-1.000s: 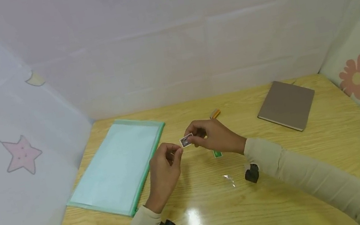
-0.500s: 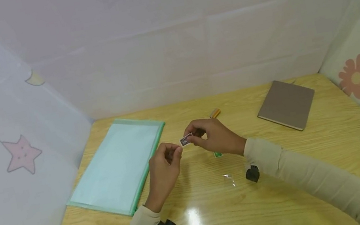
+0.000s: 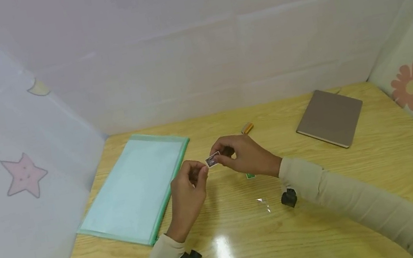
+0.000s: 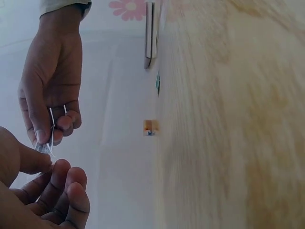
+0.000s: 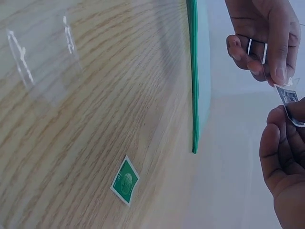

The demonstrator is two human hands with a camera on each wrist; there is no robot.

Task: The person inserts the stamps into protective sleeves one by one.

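Observation:
In the head view, my right hand [image 3: 250,153] pinches a small dark postage stamp [image 3: 213,159] with a white border, above the middle of the table. Thumb and index finger of my left hand [image 3: 187,192] meet at the stamp's left end. Clear plastic film [image 4: 44,148] shows between those fingertips and the right hand in the left wrist view; whether it encloses the stamp is hard to tell. Below the right hand lies a green stamp [image 5: 126,181], partly hidden in the head view. Another clear plastic piece [image 5: 45,62] lies flat on the wood.
A green-edged translucent folder [image 3: 134,192] lies at the left of the wooden table [image 3: 244,251]. At the back right is a brown notebook [image 3: 330,118]. A small orange object [image 3: 247,128] sits behind the right hand. Cloth walls [image 3: 180,73] enclose the table's back and sides.
Both hands stay almost still around the stamp. The whole head view has shifted very slightly.

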